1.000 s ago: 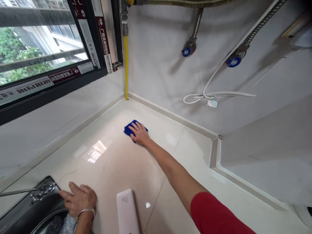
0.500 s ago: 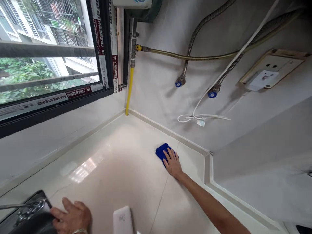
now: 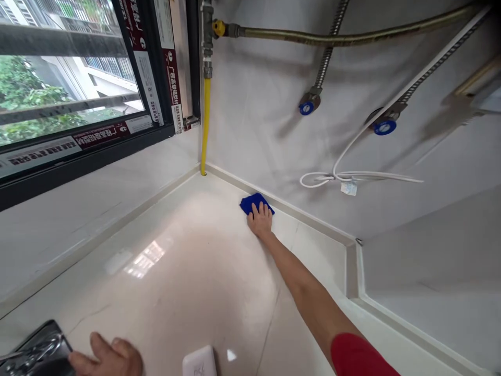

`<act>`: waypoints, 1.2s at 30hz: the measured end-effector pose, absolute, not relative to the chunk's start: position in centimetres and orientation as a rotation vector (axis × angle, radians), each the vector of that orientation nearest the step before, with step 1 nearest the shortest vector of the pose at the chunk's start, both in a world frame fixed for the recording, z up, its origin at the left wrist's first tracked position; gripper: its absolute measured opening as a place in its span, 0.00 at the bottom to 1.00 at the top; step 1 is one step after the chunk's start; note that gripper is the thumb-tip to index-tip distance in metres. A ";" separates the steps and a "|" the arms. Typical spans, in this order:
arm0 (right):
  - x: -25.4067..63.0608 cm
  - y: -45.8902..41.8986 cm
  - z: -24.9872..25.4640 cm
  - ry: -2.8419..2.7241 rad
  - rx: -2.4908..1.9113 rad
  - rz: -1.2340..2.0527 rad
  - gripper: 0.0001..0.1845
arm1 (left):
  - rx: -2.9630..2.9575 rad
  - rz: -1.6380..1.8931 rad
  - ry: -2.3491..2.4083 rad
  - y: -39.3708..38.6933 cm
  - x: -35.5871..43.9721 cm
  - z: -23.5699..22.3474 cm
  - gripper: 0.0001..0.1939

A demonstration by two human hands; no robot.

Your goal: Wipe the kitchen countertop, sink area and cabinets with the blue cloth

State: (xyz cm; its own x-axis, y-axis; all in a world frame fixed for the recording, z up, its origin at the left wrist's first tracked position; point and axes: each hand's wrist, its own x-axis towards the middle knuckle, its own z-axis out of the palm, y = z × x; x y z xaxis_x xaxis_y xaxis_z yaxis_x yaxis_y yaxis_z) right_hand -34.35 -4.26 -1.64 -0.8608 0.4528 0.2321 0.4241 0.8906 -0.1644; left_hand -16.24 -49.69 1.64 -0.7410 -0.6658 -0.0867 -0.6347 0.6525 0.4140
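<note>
My right hand (image 3: 259, 220) lies flat, fingers stretched out, on a small blue cloth (image 3: 252, 202) on the glossy cream countertop (image 3: 188, 271), close to the raised back edge by the wall. My right arm in a red sleeve reaches across the counter. At the bottom left my left hand (image 3: 107, 359) rests on the counter beside the edge of a dark sink (image 3: 35, 351), with its fingers partly cut off by the frame.
A white flat device (image 3: 199, 361) lies at the bottom edge. A yellow gas pipe (image 3: 204, 125) runs down the corner. Blue-handled valves (image 3: 306, 107), metal hoses and a coiled white cable (image 3: 332, 179) hang on the wall. A window is at the left.
My right hand slid the blue cloth from the counter's middle to the right, then back left and up against the back edge. The view shifted up and down.
</note>
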 end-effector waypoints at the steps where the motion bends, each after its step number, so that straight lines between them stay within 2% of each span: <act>1: -35.8 -4.9 -1.5 -2.802 -0.624 0.177 0.31 | 1.113 -0.650 -2.794 -49.7 -16.3 1.7 0.36; 7: -43.2 -8.1 -0.5 -2.911 -0.475 0.290 0.31 | 1.097 -0.581 -2.829 -49.5 -16.3 1.9 0.44; 13: -49.6 -12.1 0.6 -3.005 -0.349 0.460 0.30 | 1.149 -0.553 -2.873 -49.6 -16.5 1.9 0.43; 18: -51.4 -20.9 0.2 -2.938 -0.027 0.563 0.29 | 1.195 -0.544 -2.884 -49.4 -16.7 2.5 0.39; 25: -44.6 -31.6 0.7 -2.826 0.482 0.697 0.26 | 1.154 -0.526 -2.906 -49.5 -16.7 2.6 0.40; 32: -32.5 -36.0 0.5 -2.705 1.105 0.637 0.25 | 1.150 -0.565 -2.858 -49.7 -16.5 2.3 0.44; 36: -31.9 -35.6 0.4 -2.644 1.312 0.583 0.23 | 1.127 -0.576 -2.819 -49.6 -16.4 2.4 0.43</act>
State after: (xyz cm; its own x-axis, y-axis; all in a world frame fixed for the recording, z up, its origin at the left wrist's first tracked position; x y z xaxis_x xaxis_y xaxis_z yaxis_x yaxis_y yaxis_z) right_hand -31.88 -35.64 0.43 -0.6123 -0.7375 0.2849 -0.7889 0.5464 -0.2810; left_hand -16.43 -49.56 2.45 -0.7328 -0.6746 -0.0890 -0.6554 0.6646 0.3588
